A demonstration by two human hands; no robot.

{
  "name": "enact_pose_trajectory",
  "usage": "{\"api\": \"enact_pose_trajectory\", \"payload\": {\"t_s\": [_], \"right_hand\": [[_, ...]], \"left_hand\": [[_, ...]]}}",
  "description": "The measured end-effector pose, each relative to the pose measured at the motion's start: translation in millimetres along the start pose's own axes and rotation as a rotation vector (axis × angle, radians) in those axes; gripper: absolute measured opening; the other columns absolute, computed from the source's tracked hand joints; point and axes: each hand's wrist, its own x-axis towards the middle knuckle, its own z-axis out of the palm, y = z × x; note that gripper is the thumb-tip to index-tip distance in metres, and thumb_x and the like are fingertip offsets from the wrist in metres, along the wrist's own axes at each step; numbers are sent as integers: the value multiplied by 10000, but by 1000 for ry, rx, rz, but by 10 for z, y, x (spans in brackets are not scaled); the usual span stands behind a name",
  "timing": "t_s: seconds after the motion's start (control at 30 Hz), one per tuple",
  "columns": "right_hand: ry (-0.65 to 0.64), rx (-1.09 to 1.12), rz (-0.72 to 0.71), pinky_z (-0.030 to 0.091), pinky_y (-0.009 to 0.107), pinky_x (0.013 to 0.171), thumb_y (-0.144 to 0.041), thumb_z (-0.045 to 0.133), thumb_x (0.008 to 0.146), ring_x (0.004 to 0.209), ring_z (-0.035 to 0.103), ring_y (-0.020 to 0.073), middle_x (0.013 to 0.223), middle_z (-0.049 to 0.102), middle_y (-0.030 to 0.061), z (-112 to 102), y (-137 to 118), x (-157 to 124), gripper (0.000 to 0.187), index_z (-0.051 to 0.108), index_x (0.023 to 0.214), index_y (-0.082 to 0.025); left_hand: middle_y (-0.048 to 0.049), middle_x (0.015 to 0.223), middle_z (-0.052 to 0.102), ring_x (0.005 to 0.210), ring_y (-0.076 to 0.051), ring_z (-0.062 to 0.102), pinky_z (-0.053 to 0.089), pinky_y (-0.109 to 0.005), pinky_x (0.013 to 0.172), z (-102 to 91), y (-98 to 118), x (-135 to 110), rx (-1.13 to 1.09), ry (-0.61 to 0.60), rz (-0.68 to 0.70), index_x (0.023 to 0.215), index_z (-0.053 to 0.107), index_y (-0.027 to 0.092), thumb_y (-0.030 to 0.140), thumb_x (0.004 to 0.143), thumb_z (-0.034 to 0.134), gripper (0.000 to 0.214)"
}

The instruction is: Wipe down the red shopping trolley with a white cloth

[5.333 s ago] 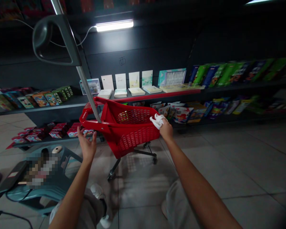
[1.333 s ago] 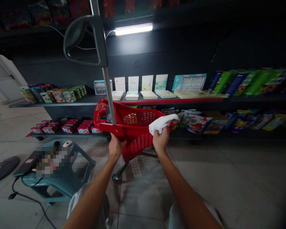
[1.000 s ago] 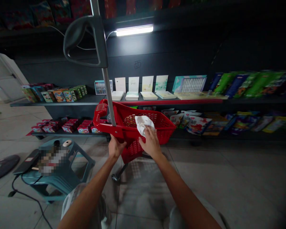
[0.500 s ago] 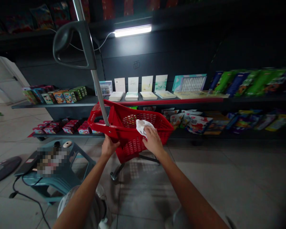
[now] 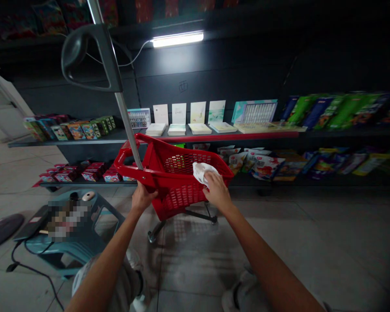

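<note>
Taking the cart (image 5: 164,184) as the centre of the dial, we find the white cloth (image 5: 201,171) near 3 o'clock, lying over the near rim. The right hand (image 5: 217,190) comes up to it from 4 o'clock, its fingers bent and clamped on the cloth. The left hand (image 5: 142,198) touches the cart at 8 o'clock, thumb spread along the red wall; the other fingertips are hidden, so we cannot tell whether they are clamped.

We note two changes. Over the last half second the cloth has slid a little along the rim towards 3 o'clock, after being drawn back from the corner at that end about a second ago. In that second, too, the cart has shifted slightly towards 9 o'clock, and the post (image 5: 126,117) leans further towards 11. The left hand, clear of the cart some five seconds ago, is now in contact.

We judge from this that the cloth is being worked to and fro along one stretch of rim, and that the left hand serves as a brace, though the shift suggests the cart gives under the push. Books (image 5: 178,129) line the shelf (image 5: 230,137) at 12 o'clock; the stool (image 5: 74,247) stands apart at 8.
</note>
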Motion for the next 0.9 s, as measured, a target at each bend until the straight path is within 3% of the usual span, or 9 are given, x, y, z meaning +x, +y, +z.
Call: {"api": "enact_pose_trajectory", "payload": {"t_s": [0.3,0.43,0.53,0.67,0.9], "right_hand": [[-30,-71,91,362,543,1184,-154,548,787,1329,517,339,1394,606,182,-121,446,-193,550,566,1336,-137],[-35,-80,118,353,574,1189,-149,525,807,1345,511,332,1417,594,179,-151,570,-318,537,550,1344,-150],[-32,-75,104,344,567,1204,-145,531,805,1356,505,328,1441,578,178,-176,584,-386,547,540,1351,-148],[-20,-66,91,347,540,1213,-144,548,800,1340,515,327,1404,602,175,-231,528,-417,543,553,1343,-148],[-6,-55,103,383,561,1191,-170,552,837,1219,600,325,1264,686,161,-368,324,-446,435,614,1268,-162]], "left_hand": [[-191,1388,645,1320,-335,619,527,-426,1016,-64,-119,145,-16,14,-21,1540,229,178,426,794,788,964],[-170,1335,682,1222,-307,676,545,-401,981,-32,-208,205,-41,48,-4,1540,231,164,372,810,783,939],[-167,1314,698,1189,-305,693,551,-394,955,-28,-244,176,-6,62,35,1536,260,164,405,852,748,874],[-196,1288,711,1167,-370,700,543,-463,930,-51,-237,77,179,52,-36,1456,424,195,620,924,592,702],[-263,1138,747,1130,-432,707,524,-531,927,-65,-147,-24,414,-72,-202,1300,648,155,752,963,277,779]]}}
